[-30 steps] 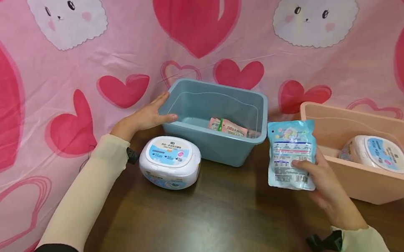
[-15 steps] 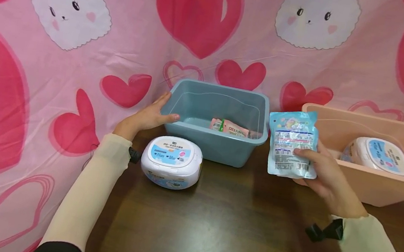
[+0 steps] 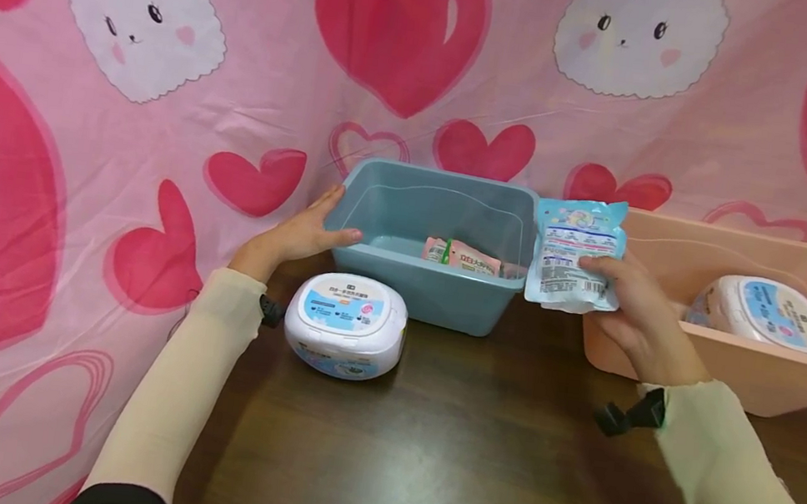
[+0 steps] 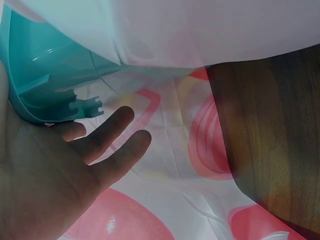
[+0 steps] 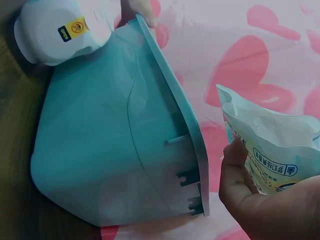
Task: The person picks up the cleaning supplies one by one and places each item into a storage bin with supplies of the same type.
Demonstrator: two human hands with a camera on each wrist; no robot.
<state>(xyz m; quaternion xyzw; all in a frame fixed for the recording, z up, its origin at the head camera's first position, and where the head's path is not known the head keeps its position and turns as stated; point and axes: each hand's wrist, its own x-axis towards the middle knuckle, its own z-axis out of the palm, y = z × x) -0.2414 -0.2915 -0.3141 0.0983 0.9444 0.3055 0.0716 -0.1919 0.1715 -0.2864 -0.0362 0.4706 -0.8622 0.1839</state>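
The thumb of the right hand [image 3: 632, 301] presses the printed face of a light-blue pouch [image 3: 571, 252] while the other fingers lie behind it, gripping it upright. The left hand [image 3: 300, 233] has its fingers loosely extended and spread, resting at the left end of a blue-grey bin [image 3: 421, 292], the thumb reaching over the rim. The pouch is in the air at the bin's right end; the right wrist view shows it above rim level, apart from the bin. Inside the bin lies a pink packet [image 3: 476, 258]. Just in front stands a white lidded tub [image 3: 344, 329]; whether it touches the bin is unclear. Rightward, a peach bin [image 3: 721, 371] holds another white tub [image 3: 774, 313]. Both bins stand on a dark wooden table [image 3: 425, 448] before a pink heart-and-rabbit cloth [image 3: 268, 59].
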